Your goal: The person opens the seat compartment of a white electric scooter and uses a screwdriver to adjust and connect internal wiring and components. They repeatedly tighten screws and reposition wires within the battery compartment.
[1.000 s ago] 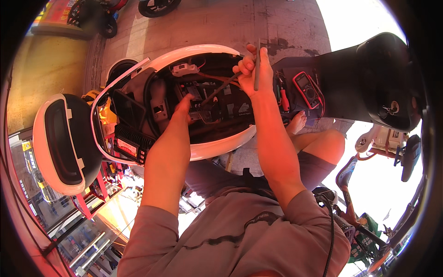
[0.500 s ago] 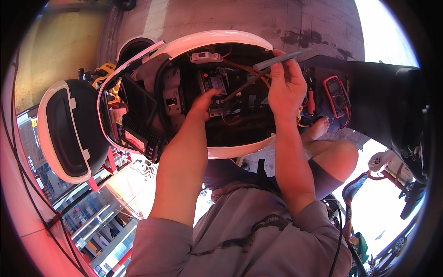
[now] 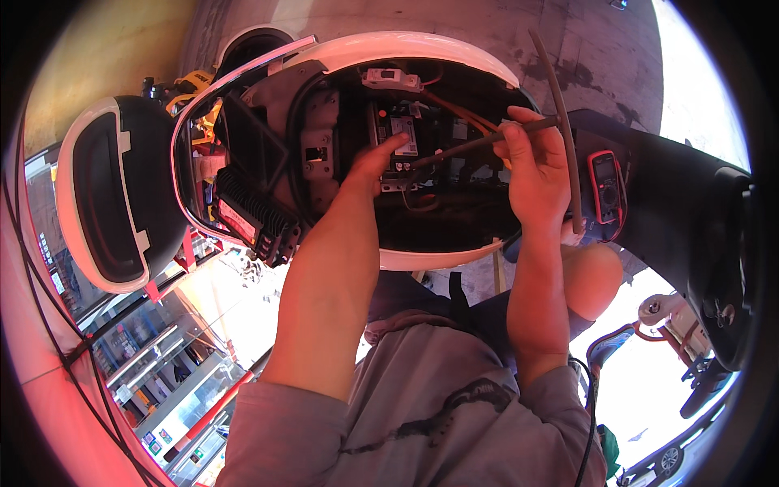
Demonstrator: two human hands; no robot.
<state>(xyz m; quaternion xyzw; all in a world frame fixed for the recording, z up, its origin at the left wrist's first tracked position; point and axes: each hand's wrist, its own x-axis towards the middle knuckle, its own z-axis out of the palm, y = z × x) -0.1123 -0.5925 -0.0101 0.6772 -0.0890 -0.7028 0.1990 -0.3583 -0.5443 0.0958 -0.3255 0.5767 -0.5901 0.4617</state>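
A T-handle wrench [image 3: 471, 149] slants down into the open body of a white scooter [image 3: 414, 47]. My right hand [image 3: 540, 166] is closed on its shaft close to the crossbar, thumb and fingertips around the metal. The shaft's lower end meets the terminal side of a black module [image 3: 403, 127] with a pale label and a metal edge. My left hand [image 3: 377, 165] grips that module, its thumb across the label; the other fingers are mostly hidden. Orange cables [image 3: 458, 109] and a small white breaker [image 3: 391, 79] lie beside it.
A finned black controller [image 3: 247, 217] rests at the compartment's left end, near the raised chrome rail. Farther left hangs a white-and-black case [image 3: 105, 195]. A red multimeter [image 3: 605, 185] lies on the dark footboard to the right, near my bare foot. A glass showcase [image 3: 154, 365] stands lower left.
The wrench's crossbar has turned from lying across my right fingertips to standing beyond that hand. My right hand has slid along the shaft. My left hand stays on the module; the whole view has shifted.
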